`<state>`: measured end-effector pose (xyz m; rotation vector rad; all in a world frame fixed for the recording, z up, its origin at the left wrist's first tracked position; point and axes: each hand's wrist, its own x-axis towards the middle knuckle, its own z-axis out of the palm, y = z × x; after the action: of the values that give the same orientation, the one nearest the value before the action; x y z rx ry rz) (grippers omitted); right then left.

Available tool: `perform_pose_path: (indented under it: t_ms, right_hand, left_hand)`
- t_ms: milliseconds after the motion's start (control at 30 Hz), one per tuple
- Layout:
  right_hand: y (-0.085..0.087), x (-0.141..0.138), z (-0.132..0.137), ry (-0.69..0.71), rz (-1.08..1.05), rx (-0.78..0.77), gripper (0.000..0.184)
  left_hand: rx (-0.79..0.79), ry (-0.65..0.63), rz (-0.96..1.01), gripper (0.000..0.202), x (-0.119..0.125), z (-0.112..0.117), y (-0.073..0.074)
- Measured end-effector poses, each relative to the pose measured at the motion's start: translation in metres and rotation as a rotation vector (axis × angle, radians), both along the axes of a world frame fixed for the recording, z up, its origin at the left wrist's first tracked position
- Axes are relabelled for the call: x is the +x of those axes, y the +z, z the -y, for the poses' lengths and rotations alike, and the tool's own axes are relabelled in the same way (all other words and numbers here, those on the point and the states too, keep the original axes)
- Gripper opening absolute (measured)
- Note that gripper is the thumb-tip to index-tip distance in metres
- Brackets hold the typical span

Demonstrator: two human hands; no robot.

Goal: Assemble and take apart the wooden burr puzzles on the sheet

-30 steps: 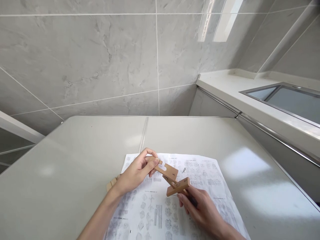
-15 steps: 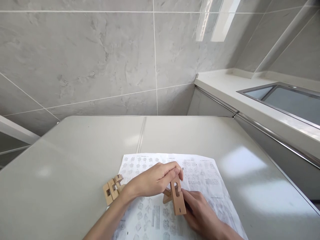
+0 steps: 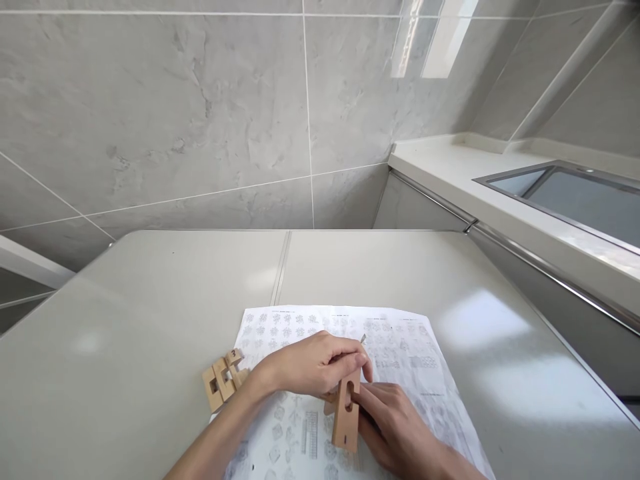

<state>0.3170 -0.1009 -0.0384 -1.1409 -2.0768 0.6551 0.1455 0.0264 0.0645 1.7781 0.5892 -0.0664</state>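
A notched wooden puzzle piece (image 3: pixel 345 427) with a long slot and a dark mark near its lower end is held over the printed sheet. My left hand (image 3: pixel 315 363) grips its upper end from above, fingers curled over it. From the right, my right hand (image 3: pixel 395 420) holds its side, with a finger at the slot. Part of another wooden piece (image 3: pixel 329 404) shows behind it; how the two meet is hidden by my hands. Left of my left wrist lie several notched wooden blocks (image 3: pixel 220 380), one marked with a 3.
The printed instruction sheet (image 3: pixel 280 433) with small line drawings lies under my hands on the pale table (image 3: pixel 150 320). A seam runs across the tabletop. To the right stands a white counter (image 3: pixel 440 160) with an inset sink (image 3: pixel 575 193). A grey tiled wall (image 3: pixel 150 113) rises beyond the table.
The slotted piece has shifted slightly left and down, and its lower end has swung left. My right hand's finger has moved over to the slot. My left hand stays on the top end.
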Motion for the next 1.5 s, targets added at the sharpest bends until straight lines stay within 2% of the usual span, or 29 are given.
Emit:
perform_pose_path:
  t_ms: [167,433,767,967,1167,1500]
  right_hand:
    - [-0.002,-0.001,0.0,-0.008,0.006,0.004,0.023]
    - [0.002,-0.002,-0.001,-0.014,0.007,0.101,0.023]
    - [-0.004,-0.002,0.0,-0.017,0.006,0.136,0.026]
    - [-0.006,-0.001,0.0,-0.011,-0.022,0.043,0.024]
    - [-0.008,0.001,0.002,0.007,0.005,0.016,0.023]
    - [-0.004,0.001,0.003,-0.004,-0.022,-0.025,0.018]
  left_hand:
    - [-0.003,0.023,0.012,0.041,-0.002,-0.002,-0.006]
    - [0.014,0.038,0.076,0.04,-0.007,-0.004,-0.011]
    - [0.076,0.007,-0.051,0.038,-0.01,0.002,-0.011]
    - [0.099,0.02,-0.099,0.038,-0.014,0.002,-0.018]
    - [0.084,0.063,-0.045,0.037,-0.021,-0.002,-0.031]
    - [0.076,0.017,-0.114,0.037,-0.023,-0.004,-0.03]
